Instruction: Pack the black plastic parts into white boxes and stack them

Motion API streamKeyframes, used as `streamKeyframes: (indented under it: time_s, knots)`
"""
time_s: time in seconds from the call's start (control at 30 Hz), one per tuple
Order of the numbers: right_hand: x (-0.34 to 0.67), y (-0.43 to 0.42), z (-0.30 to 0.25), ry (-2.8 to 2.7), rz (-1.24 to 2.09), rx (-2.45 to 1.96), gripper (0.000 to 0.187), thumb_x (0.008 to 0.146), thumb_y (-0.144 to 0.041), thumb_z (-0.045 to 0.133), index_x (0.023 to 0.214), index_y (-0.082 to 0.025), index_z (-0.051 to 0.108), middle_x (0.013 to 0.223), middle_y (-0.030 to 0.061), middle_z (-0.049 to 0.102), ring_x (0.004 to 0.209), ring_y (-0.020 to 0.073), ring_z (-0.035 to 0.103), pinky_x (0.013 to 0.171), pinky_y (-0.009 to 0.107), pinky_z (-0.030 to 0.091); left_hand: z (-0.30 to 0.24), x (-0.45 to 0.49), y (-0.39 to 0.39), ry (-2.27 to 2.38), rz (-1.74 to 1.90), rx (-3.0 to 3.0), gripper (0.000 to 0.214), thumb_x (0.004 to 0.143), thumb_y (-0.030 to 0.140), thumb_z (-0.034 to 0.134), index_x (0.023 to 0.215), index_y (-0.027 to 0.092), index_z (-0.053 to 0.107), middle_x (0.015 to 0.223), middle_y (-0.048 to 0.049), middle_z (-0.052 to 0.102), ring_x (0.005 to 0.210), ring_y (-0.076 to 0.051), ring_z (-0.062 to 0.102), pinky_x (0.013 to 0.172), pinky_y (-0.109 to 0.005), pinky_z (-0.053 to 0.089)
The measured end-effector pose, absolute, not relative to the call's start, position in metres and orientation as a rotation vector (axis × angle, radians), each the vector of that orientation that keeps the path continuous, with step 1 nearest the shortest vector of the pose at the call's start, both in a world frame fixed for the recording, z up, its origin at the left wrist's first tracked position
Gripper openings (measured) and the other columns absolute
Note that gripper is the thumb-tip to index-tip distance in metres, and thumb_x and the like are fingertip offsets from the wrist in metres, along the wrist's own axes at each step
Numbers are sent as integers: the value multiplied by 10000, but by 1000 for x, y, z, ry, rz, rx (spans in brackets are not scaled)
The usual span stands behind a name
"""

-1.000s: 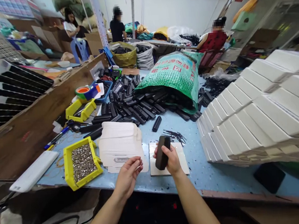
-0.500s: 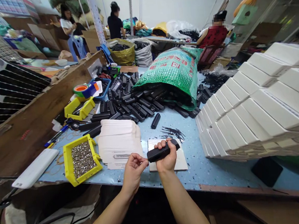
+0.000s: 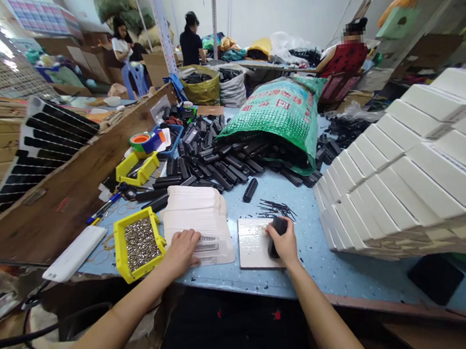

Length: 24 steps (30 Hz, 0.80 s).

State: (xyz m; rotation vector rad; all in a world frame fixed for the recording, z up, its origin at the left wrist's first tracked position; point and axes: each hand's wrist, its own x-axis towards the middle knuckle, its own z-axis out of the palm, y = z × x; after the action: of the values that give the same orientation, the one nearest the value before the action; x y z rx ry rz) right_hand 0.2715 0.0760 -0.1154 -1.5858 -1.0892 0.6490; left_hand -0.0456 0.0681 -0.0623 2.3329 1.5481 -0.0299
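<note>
My right hand point(image 3: 283, 241) is closed around a black oblong plastic case point(image 3: 278, 230) and holds it down on a white tile point(image 3: 253, 241) at the table's near edge. My left hand point(image 3: 181, 250) rests palm down, fingers spread, on the near end of a stack of flat white card sleeves point(image 3: 198, 216). A yellow tray of small metal screws point(image 3: 138, 245) sits just left of that hand. A small heap of thin black pins point(image 3: 276, 209) lies just beyond the tile.
A green woven sack point(image 3: 276, 114) spills many black cases point(image 3: 216, 162) across the blue table point(image 3: 325, 267). Rows of white boxes point(image 3: 402, 172) are stacked at the right. A wooden board point(image 3: 69, 193), yellow holder point(image 3: 136, 168) and tape rolls point(image 3: 144, 141) stand left. Three people work beyond.
My right hand has lowered the black case from in front of me onto the white tile. My left hand has left the case's end and gone down to the white sleeve stack.
</note>
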Motion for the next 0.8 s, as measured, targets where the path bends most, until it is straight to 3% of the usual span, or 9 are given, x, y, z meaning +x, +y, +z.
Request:
streamKeyframes:
  time_s: [0.1,0.17,0.23,0.37,0.43,0.5,0.63,0.7,0.8]
  knots:
    - [273,70,-103,-1350,211,-1655,473,759,-413,626,1152,-164,538,1197,160,553,1151,315,501,970,529,392,-32,-43,72,1335,-49,2278,124,774,199,583,885,194,638,908,-80,684,906,-269,627,864,-388,450]
    - [258,55,-85,-1562,190,-1449,335,842,-340,568,1147,-202,577,1176,129,564,1153,283,502,988,507,393,-17,-37,67,1139,110,2065,196,831,270,540,976,226,665,1002,-62,694,958,-246,630,875,-346,464]
    - [233,38,-66,-1753,287,-1217,334,874,-277,553,1207,-249,575,1157,104,578,1129,257,521,980,467,416,-11,-26,56,996,337,1734,295,826,330,569,1093,245,662,1135,-65,669,1072,-260,594,933,-357,449]
    - [195,20,-42,-1884,341,-1117,406,836,-297,648,1235,-259,583,1259,115,517,1164,283,479,989,464,400,-31,2,28,934,602,1284,301,743,330,668,1026,232,698,1021,-77,692,1022,-277,598,900,-398,469]
    - [194,15,-38,-1917,417,-1139,206,830,-292,664,1030,-243,668,1137,96,555,1068,260,509,934,436,430,-47,8,16,868,638,1182,434,719,327,693,1140,244,629,993,-62,678,965,-248,610,857,-383,480]
    - [203,9,-36,-2042,581,-1120,49,809,-259,690,843,-230,670,1028,66,570,997,238,517,890,408,442,-59,5,8,870,604,1226,720,617,316,787,1278,255,509,993,-49,662,905,-226,616,840,-366,477]
    - [221,-2,-36,-2141,870,-1054,103,791,-255,711,727,-221,637,986,43,583,968,226,515,870,386,432,-58,-8,0,1076,557,1508,1127,492,293,879,1447,235,284,961,-61,697,935,-270,630,922,-423,441]
    - [220,-3,-44,-1905,940,-1036,145,827,-316,666,723,-219,637,971,49,570,956,217,518,862,368,438,-48,-10,0,1060,624,1612,1002,579,305,840,1439,254,330,1052,-98,699,1025,-299,623,953,-432,431]
    - [211,1,-61,-1392,1165,-980,239,884,-442,561,982,-240,645,911,40,567,794,168,554,694,287,488,-34,-4,0,940,640,1747,501,765,276,681,1254,283,571,1163,-104,661,1031,-274,629,916,-372,467]
